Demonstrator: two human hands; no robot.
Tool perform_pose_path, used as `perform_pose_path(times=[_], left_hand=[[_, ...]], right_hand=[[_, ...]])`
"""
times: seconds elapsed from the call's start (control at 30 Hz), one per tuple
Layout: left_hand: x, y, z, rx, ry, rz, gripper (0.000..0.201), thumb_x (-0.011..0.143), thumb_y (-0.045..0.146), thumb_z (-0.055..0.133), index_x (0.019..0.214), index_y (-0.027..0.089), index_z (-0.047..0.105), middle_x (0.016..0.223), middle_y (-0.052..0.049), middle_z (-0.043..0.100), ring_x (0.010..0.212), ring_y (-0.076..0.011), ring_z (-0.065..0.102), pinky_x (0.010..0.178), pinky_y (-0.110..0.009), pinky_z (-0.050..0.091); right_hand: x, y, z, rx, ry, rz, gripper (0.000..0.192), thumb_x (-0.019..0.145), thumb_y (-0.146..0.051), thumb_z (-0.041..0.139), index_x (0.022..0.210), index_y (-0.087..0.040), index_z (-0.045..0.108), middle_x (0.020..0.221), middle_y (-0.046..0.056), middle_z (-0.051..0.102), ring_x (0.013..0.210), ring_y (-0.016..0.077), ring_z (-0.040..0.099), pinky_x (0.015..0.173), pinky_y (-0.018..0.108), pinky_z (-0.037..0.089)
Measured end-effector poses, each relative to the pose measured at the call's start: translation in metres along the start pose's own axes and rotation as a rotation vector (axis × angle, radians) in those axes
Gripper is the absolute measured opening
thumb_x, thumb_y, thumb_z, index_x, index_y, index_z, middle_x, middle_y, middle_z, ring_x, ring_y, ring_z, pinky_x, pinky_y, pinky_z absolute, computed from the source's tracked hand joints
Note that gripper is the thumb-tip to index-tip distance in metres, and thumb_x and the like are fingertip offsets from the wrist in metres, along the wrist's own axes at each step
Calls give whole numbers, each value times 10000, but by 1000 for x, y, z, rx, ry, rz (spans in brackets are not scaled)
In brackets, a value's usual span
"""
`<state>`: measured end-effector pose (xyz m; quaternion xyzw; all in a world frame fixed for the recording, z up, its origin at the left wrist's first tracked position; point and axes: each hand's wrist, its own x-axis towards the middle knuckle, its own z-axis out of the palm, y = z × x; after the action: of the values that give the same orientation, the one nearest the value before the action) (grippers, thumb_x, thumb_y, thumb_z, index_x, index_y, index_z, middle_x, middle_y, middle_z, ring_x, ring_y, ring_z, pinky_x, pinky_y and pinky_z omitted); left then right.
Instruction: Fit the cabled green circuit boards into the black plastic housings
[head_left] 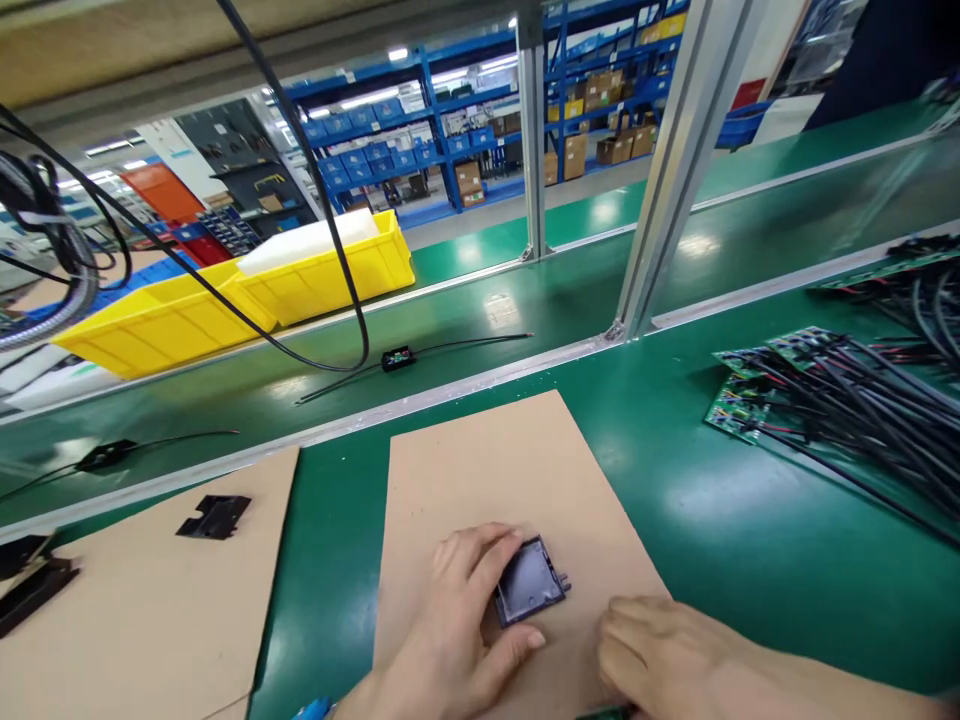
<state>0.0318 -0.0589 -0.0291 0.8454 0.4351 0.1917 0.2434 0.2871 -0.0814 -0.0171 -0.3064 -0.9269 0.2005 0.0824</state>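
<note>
head view: the small dark plastic housing [529,581] lies on the middle cardboard sheet [495,470], near that sheet's front edge. the left hand [450,630] clamps it, fingers over its far edge and thumb at the near corner. the right hand [660,650] rests loosely curled on the sheet just right of the housing, holding nothing. the housing looks light, stiff and thin-walled, likely smooth; gripping by the outer rim seems safest, away from the small stubs on its right side.

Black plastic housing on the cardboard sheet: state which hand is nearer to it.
Left. The left hand grips the black plastic housing between fingers and thumb; the right hand rests on the cardboard sheet just beside it, apart.
</note>
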Motion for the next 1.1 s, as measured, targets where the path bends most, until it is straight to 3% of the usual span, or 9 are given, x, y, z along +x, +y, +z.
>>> perform_pose_path(times=[0.1, 0.2, 0.3, 0.47, 0.63, 0.77, 0.83, 0.97, 1.1], left_hand=[[-5, 21, -2, -214, -43, -12, 695, 829, 569, 647, 1393, 242, 405, 1282, -123, 560, 1149, -280, 568, 948, -412, 503], [-6, 34, 0, -254, -118, -90, 369, 870, 455, 607, 1167, 239, 571, 996, -53, 689, 859, -215, 673, 748, -313, 545], [-6, 39, 4, -128, -67, -200, 137, 921, 277, 448, 939, 228, 575, 820, -24, 684, 692, -183, 657, 594, -268, 482], [4, 41, 8, 42, -23, -277, 140, 900, 261, 398, 793, 222, 479, 654, -26, 628, 532, -195, 603, 499, -283, 388], [9, 42, -3, -193, -42, -375, 86, 843, 183, 463, 796, 206, 531, 764, -34, 668, 680, -187, 633, 589, -264, 439], [-2, 35, -17, -324, -130, -452, 198, 943, 275, 416, 823, 204, 556, 646, 21, 592, 589, -142, 574, 542, -232, 423], [-11, 29, -18, -260, -117, -412, 179, 923, 318, 486, 1029, 200, 570, 790, -3, 634, 698, -166, 623, 633, -263, 484], [-24, 19, -6, -38, -77, -334, 655, 772, 374, 698, 1338, 210, 412, 1181, -110, 566, 891, -265, 655, 733, -394, 550], [-26, 14, 4, 0, -151, -362, 521, 793, 302, 687, 1267, 244, 477, 1157, -88, 558, 894, -264, 661, 703, -390, 568]], right_hand=[[11, 0, -23, 160, -92, 144, 144, 793, -82, 563, 864, -194, 506, 891, 42, 652, 780, 201, 622, 668, 294, 448], [21, 5, -33, 328, -66, 234, 134, 855, -93, 535, 882, -208, 472, 878, 4, 629, 737, 160, 590, 630, 265, 417], [28, 11, -32, 392, -23, 299, 104, 903, -137, 507, 942, -220, 457, 829, -13, 609, 749, 159, 573, 653, 263, 418], [50, -2, -12, 117, -17, 337, 232, 840, -55, 471, 1040, -173, 476, 796, 36, 622, 727, 197, 598, 605, 287, 416], [67, -24, -3, -350, -1, 17, 370, 709, -128, 578, 1075, -110, 533, 852, 123, 611, 675, 247, 562, 487, 328, 336], [63, -11, -22, -294, -3, -183, 210, 828, -147, 534, 1037, -173, 528, 843, 53, 610, 682, 207, 537, 515, 334, 325], [63, 3, -29, -235, -49, -253, 104, 921, -151, 489, 1008, -184, 536, 847, 26, 625, 700, 185, 538, 532, 338, 316], [75, 27, -30, -98, -170, -319, 43, 936, -194, 566, 899, -214, 574, 792, -34, 626, 735, 146, 554, 535, 317, 287], [91, 36, -28, -73, -210, -316, 48, 893, -201, 636, 864, -234, 617, 761, -48, 570, 717, 123, 559, 522, 307, 269]])
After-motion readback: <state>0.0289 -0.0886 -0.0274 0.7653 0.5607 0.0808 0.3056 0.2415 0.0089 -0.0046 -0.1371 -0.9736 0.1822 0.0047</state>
